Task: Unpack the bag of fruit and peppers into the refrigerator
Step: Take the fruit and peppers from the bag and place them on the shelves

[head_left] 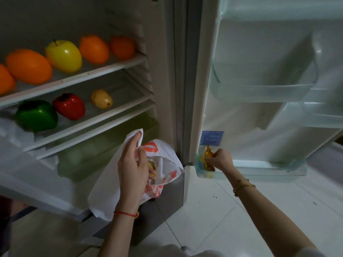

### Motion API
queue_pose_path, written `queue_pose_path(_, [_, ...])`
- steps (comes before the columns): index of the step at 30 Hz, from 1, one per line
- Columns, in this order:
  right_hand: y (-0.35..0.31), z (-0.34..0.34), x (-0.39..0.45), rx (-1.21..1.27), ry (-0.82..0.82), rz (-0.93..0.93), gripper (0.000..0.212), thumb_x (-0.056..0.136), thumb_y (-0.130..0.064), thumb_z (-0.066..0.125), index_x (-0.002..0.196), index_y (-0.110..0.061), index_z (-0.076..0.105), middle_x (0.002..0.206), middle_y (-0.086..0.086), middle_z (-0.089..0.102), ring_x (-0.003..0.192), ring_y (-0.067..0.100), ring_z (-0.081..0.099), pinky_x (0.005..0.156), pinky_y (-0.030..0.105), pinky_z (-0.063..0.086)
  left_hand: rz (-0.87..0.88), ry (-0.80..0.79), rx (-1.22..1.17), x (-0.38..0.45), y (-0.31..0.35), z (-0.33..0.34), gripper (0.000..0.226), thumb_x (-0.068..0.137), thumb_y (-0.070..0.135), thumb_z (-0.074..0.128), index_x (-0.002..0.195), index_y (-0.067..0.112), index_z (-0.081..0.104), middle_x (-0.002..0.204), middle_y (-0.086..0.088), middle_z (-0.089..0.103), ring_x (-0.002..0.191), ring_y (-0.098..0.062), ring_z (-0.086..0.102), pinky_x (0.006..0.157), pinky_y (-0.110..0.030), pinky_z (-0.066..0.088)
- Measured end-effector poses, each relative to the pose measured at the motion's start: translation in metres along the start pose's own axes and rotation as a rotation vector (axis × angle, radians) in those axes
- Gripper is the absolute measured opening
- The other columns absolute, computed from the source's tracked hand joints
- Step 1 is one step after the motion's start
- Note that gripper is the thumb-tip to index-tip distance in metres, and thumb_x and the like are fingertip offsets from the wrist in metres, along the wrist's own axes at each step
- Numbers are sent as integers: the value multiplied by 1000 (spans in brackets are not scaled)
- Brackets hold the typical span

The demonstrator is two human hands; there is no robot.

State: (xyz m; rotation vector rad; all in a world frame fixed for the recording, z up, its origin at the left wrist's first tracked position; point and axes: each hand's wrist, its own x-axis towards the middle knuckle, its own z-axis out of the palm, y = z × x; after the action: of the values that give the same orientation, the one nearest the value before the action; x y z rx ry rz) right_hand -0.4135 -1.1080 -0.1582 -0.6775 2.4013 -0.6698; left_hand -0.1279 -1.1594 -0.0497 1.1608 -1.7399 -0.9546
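Observation:
My left hand (132, 164) grips the rim of a white plastic bag with orange print (163, 164), held in front of the open refrigerator; something yellow shows inside the bag. My right hand (221, 159) pinches a small golden-brown packet (208, 158) standing in the lowest door bin (259, 168). On the upper shelf (89, 74) lie several oranges and a yellow apple (64, 55). The shelf below holds a green pepper (37, 115), a red pepper (69, 106) and a small yellow fruit (101, 98).
A translucent crisper drawer (104, 151) sits under the shelves. The open door (259, 89) at the right carries two more clear bins. A blue label (212, 138) is stuck on the door's inner wall. White floor tiles (222, 219) lie below.

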Motion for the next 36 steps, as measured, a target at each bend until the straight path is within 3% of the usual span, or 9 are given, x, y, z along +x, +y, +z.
queue_pose_path(5, [5,21,11,-161,-48,26,39,77,-35,75,97,-3,64,91,9,66,81,22,63,70,30,53,0,16,6,-2,-3,-6,42,101,29,45,140,45,45,145,14,50,105,-45,67,80,-59,59])
queue_pose_path(9, [6,29,12,-215,-81,25,47,75,-40,78,102,-4,63,90,8,62,81,19,58,66,26,44,-13,37,-1,-2,-7,-11,41,100,33,44,137,51,45,144,14,52,105,-46,67,79,-60,59])
queue_pose_path(15, [-7,11,1,-345,2,-66,27,88,-33,67,86,-7,60,83,9,61,63,16,51,63,28,45,-7,56,2,-3,-10,-21,41,97,41,44,134,58,44,143,18,50,104,-43,68,78,-59,60])
queue_pose_path(18, [-27,-1,-17,-344,122,-228,34,90,-36,64,70,-9,58,70,11,61,59,22,54,63,35,53,13,75,22,-3,-11,-26,41,99,39,42,132,63,41,144,21,50,103,-45,68,80,-59,59])
queue_pose_path(23, [-88,-3,-76,-267,27,-527,36,89,-26,58,56,-11,54,62,13,61,61,33,53,61,33,47,-2,104,12,-4,-9,-37,42,100,33,42,137,53,43,145,14,52,96,-31,73,76,-51,62])
queue_pose_path(26, [-113,31,-98,-269,-171,-670,27,93,-31,60,81,-10,73,80,10,73,74,27,67,73,35,55,0,133,13,-6,-11,-44,42,100,29,42,138,46,48,144,9,55,112,-34,67,89,-52,58])
queue_pose_path(29, [-122,81,-90,-259,-285,-683,35,95,-31,56,92,-2,74,93,14,74,86,30,69,81,40,54,-23,129,-17,-6,-18,-50,47,103,22,44,131,59,46,129,-14,65,92,-38,72,73,-47,63])
queue_pose_path(33, [-130,129,-73,-359,-380,-658,25,96,-15,51,105,-1,69,110,15,69,102,33,63,83,32,45,-8,121,-34,-5,-26,-59,50,103,21,44,133,61,44,141,7,58,99,-46,68,75,-51,62])
queue_pose_path(36, [-130,142,-63,-436,-409,-639,33,99,-20,50,125,-4,59,122,15,63,114,31,58,98,32,43,-29,116,-79,-3,-27,-63,52,103,16,44,133,59,44,141,6,58,75,-29,73,59,-44,63])
